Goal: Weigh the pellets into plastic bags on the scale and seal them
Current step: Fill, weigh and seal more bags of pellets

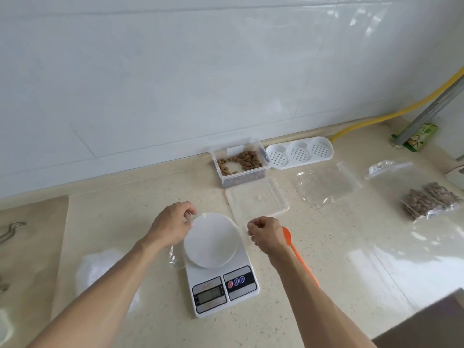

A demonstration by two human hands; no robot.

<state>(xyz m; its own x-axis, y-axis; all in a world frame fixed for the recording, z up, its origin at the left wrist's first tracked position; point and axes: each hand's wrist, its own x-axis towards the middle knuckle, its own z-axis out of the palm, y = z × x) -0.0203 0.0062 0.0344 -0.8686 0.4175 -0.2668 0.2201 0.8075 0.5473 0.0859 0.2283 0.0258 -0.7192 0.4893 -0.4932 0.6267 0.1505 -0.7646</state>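
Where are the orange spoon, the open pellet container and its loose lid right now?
orange spoon point(286, 233): head view, on its bowl, beside the right wrist.
pellet container point(268, 167): head view, on its right rim.
lid point(258, 202): head view, on its flat middle, in front of the container.

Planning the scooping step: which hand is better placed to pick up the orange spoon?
Right. The right hand is beside the spoon; the left hand is across the scale, pinching the bag edge.
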